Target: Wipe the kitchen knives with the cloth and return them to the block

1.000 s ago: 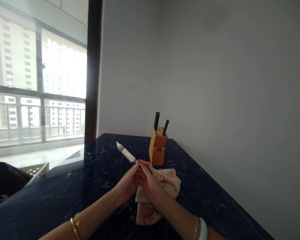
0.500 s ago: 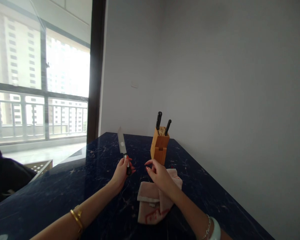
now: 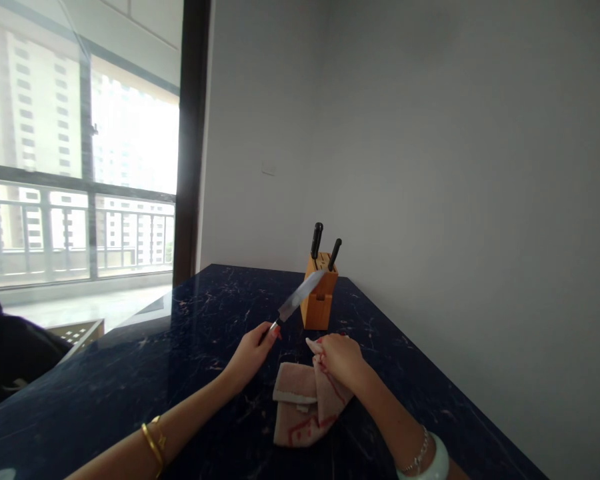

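My left hand (image 3: 257,347) is closed round the dark handle of a kitchen knife (image 3: 300,295). The blade slants up to the right, and its tip overlaps the front of the wooden knife block (image 3: 317,308) in my view; whether it touches, I cannot tell. Two black-handled knives stand in the block's slots. My right hand (image 3: 341,359) is closed on the upper end of a pink towel (image 3: 300,420) with red markings, bunching the cloth between its fingers. The rest of the towel lies on the dark blue tabletop (image 3: 220,300).
A pale wall (image 3: 455,200) borders the table at the right and back. Glass doors (image 3: 80,133) with a balcony railing stand at the left. A dark draped item (image 3: 15,353) and a perforated chair part (image 3: 83,337) sit beside the table's left edge.
The knife has swung from nearly upright to slanting right, and my left hand has shifted right. My right hand has lowered and gripped the towel's upper end, gathering it up.
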